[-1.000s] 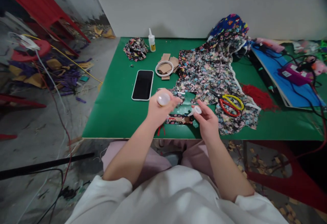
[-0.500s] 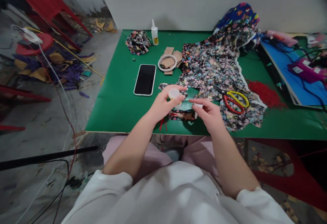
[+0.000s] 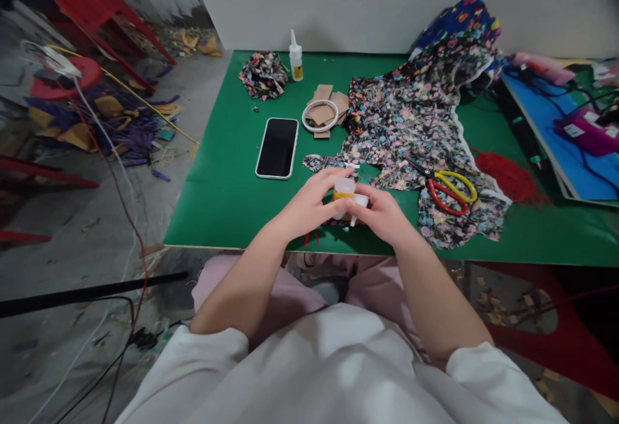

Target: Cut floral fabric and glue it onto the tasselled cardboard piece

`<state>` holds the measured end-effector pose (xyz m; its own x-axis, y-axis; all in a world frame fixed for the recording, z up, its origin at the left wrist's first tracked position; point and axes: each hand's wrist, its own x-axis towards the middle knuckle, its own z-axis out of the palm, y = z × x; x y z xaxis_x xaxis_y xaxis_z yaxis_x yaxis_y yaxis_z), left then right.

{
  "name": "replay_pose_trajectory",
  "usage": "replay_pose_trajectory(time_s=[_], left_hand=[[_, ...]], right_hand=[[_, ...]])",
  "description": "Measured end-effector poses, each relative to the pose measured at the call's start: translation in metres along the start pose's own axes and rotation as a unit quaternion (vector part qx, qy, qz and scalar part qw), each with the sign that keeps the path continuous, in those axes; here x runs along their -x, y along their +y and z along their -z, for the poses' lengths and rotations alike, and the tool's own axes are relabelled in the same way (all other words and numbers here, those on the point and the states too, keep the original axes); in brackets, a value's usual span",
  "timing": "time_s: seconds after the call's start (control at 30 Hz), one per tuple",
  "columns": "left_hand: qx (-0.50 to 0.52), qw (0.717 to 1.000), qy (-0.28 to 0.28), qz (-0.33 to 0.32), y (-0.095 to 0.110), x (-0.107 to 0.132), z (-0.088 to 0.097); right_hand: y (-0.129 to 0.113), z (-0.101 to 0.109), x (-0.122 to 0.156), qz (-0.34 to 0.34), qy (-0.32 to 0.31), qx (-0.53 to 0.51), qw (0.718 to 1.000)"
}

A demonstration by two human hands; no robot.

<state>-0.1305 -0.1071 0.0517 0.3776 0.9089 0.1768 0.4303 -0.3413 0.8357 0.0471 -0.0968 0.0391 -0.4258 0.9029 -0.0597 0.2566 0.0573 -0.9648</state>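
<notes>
My left hand [image 3: 323, 198] is closed round a small glue bottle [image 3: 343, 188] with a pale top and a yellow label, its base toward me or tilted, I cannot tell which. My right hand [image 3: 384, 214] pinches a white nozzle cap [image 3: 359, 202] right beside the bottle; whether the two touch is unclear. Under the hands lies a strip of floral cloth, mostly hidden, with red threads [image 3: 312, 238] at its left end. Just beyond my fingers, a floral fabric scrap [image 3: 319, 162] rests on the green tabletop [image 3: 217, 198].
A phone [image 3: 277, 148], a white ring [image 3: 320, 116] on cardboard pieces [image 3: 342, 103], a second glue bottle [image 3: 296, 60] and a bunched cloth [image 3: 264, 75] lie beyond. Scissors [image 3: 449, 191] rest on floral fabric [image 3: 411, 121] at right, near red threads [image 3: 510, 176] and a blue folder [image 3: 546, 134].
My hands have come together: the right hand has brought the nozzle cap left, up against or close to the bottle, and the left hand has shifted slightly right with the bottle.
</notes>
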Motion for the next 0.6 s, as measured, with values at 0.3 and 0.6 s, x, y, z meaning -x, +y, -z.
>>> replay_pose_trajectory(time_s=[0.3, 0.6], left_hand=[[-0.346, 0.931, -0.09, 0.079, -0.003, 0.038, 0.017], [-0.405, 0.905, -0.101, 0.082, -0.003, 0.042, 0.018]], right_hand=[[0.032, 0.002, 0.006, -0.095, 0.084, -0.214, 0.968], [0.032, 0.0, 0.006, -0.1, 0.105, -0.209, 0.967]])
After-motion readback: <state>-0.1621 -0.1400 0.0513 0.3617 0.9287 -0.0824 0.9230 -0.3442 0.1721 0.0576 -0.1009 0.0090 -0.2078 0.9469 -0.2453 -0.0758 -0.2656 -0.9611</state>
